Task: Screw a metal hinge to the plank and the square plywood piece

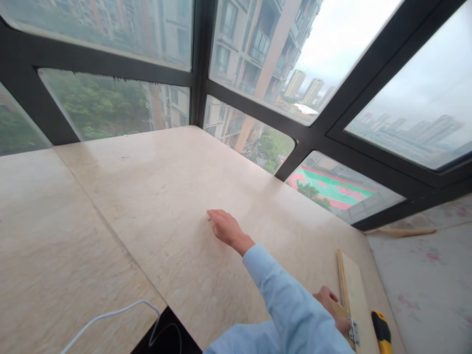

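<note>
Filling most of the view, the pale ledge point(155, 196) meets dark-framed windows point(265, 59) along its far edges. The right arm, in a blue sleeve point(295, 295), slants forward and to the left over the ledge; its hand point(227, 228) is low, fingers bunched and pointing away to the left. That grip looks nearly closed; a dark speck point(209, 219) shows at the fingertips, too small to name, and whether it is held I cannot tell. A pale board point(356, 285) lies near the wall point(424, 275). Beside it the left hand point(330, 307), partly hidden by the right sleeve, has its grip closed around a wood block point(339, 309), a metal hinge point(354, 330) by its fingers. A yellow-and-black handle point(381, 329) lies right of the board; a white cable point(110, 313) curves at lower left.
</note>
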`<control>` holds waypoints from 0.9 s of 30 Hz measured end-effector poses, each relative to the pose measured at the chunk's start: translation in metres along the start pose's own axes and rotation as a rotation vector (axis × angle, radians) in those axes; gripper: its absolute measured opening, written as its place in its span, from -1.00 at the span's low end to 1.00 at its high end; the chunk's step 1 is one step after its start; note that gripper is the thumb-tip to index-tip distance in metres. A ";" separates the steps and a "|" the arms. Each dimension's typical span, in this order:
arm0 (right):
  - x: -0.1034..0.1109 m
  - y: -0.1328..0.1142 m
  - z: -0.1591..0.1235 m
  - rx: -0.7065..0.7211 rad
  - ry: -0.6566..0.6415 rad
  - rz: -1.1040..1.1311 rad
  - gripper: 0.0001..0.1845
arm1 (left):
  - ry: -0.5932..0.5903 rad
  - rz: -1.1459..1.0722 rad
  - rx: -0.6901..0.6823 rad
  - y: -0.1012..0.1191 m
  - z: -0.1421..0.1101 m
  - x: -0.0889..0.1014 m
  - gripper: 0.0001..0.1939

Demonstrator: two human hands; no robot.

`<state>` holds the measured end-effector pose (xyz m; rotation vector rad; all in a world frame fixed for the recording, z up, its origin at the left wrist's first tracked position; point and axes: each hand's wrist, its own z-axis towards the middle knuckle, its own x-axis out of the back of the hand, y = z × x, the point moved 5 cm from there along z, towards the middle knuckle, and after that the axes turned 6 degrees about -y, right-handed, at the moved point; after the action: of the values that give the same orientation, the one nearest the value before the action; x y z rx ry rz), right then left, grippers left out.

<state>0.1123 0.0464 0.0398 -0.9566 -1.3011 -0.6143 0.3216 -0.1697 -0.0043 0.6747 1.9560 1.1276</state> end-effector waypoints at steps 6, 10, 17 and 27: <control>-0.010 0.008 0.002 -0.012 -0.029 -0.107 -0.78 | 0.138 0.122 0.115 0.002 0.001 -0.008 -0.46; -0.009 0.013 -0.001 -0.084 -0.127 -0.118 -0.82 | 0.200 0.164 0.064 0.002 -0.003 -0.008 -0.46; -0.005 0.020 -0.029 -0.226 -0.225 0.090 -0.93 | 0.182 0.251 0.061 -0.004 0.008 -0.009 -0.54; 0.030 0.054 -0.128 -0.451 0.050 0.941 -0.87 | 0.169 0.389 0.075 -0.008 0.023 -0.010 -0.53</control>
<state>0.2293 -0.0318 0.0573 -1.7465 -0.5392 -0.1755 0.3462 -0.1700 -0.0149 1.0639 2.0715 1.3850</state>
